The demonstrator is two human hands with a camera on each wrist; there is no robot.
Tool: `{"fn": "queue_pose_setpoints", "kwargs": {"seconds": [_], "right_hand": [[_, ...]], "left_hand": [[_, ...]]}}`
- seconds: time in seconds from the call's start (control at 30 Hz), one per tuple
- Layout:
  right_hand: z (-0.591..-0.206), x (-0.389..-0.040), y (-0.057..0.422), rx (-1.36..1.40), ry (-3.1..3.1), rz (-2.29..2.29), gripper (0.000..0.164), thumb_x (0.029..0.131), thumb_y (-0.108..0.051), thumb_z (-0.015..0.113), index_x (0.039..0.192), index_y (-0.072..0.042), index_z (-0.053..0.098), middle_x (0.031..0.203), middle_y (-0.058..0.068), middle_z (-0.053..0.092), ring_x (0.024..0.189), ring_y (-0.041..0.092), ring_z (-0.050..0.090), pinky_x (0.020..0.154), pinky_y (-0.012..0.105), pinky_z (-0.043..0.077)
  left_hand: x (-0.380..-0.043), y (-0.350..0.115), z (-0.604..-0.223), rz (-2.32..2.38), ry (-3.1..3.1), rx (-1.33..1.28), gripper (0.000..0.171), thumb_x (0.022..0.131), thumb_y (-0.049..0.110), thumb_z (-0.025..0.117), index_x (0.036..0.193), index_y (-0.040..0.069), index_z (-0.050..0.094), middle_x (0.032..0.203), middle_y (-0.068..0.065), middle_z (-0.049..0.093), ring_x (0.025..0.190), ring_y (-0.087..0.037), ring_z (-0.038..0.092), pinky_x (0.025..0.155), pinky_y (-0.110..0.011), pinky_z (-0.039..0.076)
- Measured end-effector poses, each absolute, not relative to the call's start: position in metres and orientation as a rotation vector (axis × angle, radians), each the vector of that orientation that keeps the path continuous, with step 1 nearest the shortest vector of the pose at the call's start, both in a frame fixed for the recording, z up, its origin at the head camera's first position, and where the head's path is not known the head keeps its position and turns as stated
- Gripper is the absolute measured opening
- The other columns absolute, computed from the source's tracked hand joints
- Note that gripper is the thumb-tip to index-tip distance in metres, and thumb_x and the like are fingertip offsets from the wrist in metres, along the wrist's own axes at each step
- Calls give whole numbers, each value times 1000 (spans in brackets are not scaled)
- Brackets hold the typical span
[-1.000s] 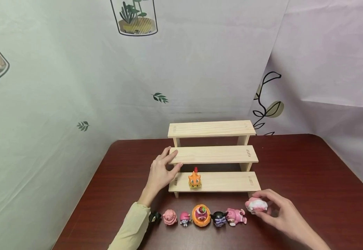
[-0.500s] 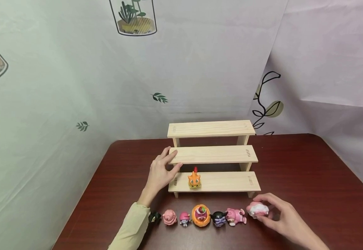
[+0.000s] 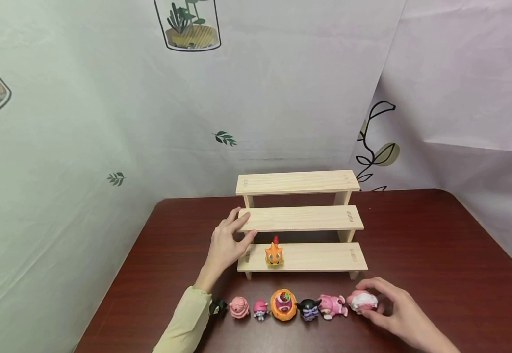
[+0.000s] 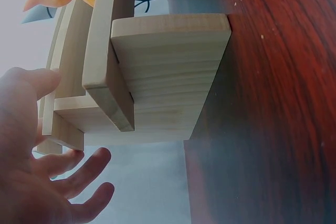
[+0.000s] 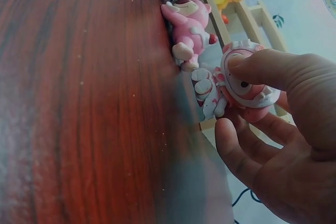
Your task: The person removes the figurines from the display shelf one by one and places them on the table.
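Observation:
A three-step wooden display stand point(image 3: 318, 256) stands on the table. My left hand point(image 3: 227, 243) holds the left end of its middle step, with thumb at the front edge and fingers at the end; the left wrist view shows the stand's side panel point(image 4: 163, 72) close by. My right hand point(image 3: 397, 306) pinches a small pink-and-white figurine point(image 3: 364, 301) between thumb and fingers, at the right end of a row of figurines. In the right wrist view, that figurine point(image 5: 247, 85) is beside a pink bear-like figurine point(image 5: 191, 32). An orange figurine point(image 3: 274, 255) sits on the lowest step.
Along the front of the stand runs the row: a dark figurine point(image 3: 217, 307) partly behind the left sleeve, a round pink one point(image 3: 239, 307), a small pink-capped one point(image 3: 261, 309), an orange round one with a strawberry point(image 3: 284, 304) and a black-and-purple one point(image 3: 309, 309). Printed cloth point(image 3: 282, 98) hangs behind.
My right hand has moved slightly down toward the near side of the table with the pink-and-white figurine, turning it a little. The left hand stays on the stand.

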State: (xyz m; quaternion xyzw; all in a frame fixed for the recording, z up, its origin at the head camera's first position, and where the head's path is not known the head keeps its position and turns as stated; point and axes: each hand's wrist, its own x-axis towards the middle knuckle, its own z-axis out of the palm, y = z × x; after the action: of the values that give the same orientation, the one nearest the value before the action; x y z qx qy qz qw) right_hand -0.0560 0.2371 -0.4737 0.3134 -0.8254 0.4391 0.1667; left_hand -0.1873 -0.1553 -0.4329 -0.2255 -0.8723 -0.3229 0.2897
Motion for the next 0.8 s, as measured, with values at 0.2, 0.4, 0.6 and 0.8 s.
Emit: {"fn": "queue_pose_setpoints", "kwargs": {"seconds": [0.2, 0.4, 0.6, 0.8], "right_hand": [[-474, -55, 237, 893, -2369, 1264, 59, 64, 12, 87, 114, -11, 64, 102, -3, 63, 64, 1, 56, 54, 15, 44], [-475, -55, 236, 896, -2368, 1271, 59, 65, 11, 87, 113, -13, 64, 101, -5, 63, 63, 0, 56, 54, 15, 43], [-478, -55, 237, 912, -2365, 1286, 59, 65, 12, 86, 114, -13, 64, 102, -5, 64, 66, 1, 58, 54, 15, 44], [-480, -57, 238, 922, -2364, 1278, 60, 64, 12, 86, 114, -12, 64, 100, -5, 64, 68, 4, 58, 55, 17, 45]], "left_hand": [[-187, -155, -433, -871, -2336, -595, 50, 84, 27, 81, 127, 6, 70, 136, -23, 57, 107, -49, 61, 84, -66, 46], [-187, -155, -433, -859, -2326, -596, 49, 83, 25, 81, 127, 6, 70, 136, -23, 58, 107, -48, 62, 84, -65, 47], [-187, -155, -433, -861, -2330, -593, 50, 83, 26, 81, 127, 6, 70, 136, -22, 58, 107, -48, 62, 85, -65, 46], [-187, -154, -434, -861, -2329, -590, 50, 83, 27, 81, 128, 6, 70, 137, -23, 57, 107, -49, 61, 84, -66, 46]]}}
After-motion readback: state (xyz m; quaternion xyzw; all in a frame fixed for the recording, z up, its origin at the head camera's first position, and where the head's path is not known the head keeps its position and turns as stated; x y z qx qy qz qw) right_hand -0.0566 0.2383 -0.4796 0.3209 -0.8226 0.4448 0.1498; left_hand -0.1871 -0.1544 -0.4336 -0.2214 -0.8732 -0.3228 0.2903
